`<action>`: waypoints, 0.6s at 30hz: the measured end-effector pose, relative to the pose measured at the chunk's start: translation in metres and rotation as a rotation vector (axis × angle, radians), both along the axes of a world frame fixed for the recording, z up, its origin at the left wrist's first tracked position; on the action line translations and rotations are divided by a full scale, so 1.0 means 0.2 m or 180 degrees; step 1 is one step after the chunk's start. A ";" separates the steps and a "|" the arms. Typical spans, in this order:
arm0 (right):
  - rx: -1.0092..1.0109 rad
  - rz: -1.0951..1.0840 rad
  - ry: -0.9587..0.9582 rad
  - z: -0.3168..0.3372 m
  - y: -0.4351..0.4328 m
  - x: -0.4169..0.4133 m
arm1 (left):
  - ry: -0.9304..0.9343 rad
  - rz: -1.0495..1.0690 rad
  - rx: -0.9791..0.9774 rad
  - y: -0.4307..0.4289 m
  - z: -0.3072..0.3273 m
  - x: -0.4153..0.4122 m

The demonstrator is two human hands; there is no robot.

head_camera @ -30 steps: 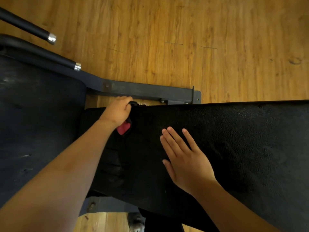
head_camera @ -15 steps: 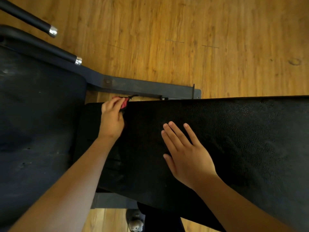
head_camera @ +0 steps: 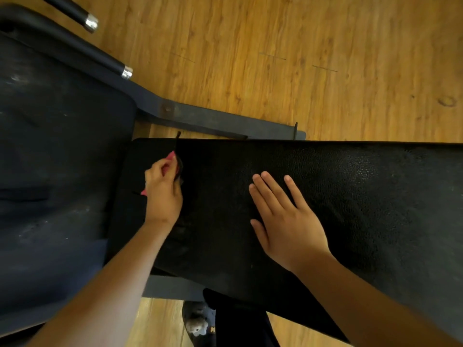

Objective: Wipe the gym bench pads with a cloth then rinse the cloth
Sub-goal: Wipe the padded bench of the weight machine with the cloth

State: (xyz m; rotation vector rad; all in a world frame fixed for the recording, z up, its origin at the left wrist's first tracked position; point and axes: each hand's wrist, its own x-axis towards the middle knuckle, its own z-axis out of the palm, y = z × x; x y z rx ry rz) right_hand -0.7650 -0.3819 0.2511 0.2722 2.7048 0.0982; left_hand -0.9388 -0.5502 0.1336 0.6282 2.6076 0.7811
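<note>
The bench pad (head_camera: 325,196) is black and pebbled, faintly shiny; the left hand (head_camera: 162,196) grips a pink cloth (head_camera: 171,156) on it, the right hand (head_camera: 285,219) lies flat, fingers spread.

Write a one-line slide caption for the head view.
Left hand grips a pink cloth on the black bench pad while the right hand rests flat on it.

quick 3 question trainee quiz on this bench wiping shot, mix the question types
1. True or false: the right hand lies flat, fingers straight, on the black bench pad.
2. Which hand grips the pink cloth? A left, B right, C neither.
3. Fill in: the floor beside the bench is made of ___.
Key: 1 true; 2 A, the left hand; 3 wood.
</note>
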 end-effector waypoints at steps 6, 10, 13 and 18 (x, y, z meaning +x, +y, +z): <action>0.0001 -0.0065 -0.0053 0.01 0.00 -0.01 | -0.0083 -0.0399 0.0402 0.05 0.12 0.26; -0.0072 -0.0082 -0.0034 0.04 -0.01 -0.02 | -0.0210 -0.0281 0.0369 -0.06 0.06 0.23; -0.0233 0.0059 0.0053 0.03 -0.05 -0.11 | -0.0303 0.0187 0.0185 -0.12 0.02 0.19; -0.0113 0.0379 -0.0148 -0.07 -0.06 -0.21 | -0.0151 0.0136 0.0299 -0.10 0.08 0.35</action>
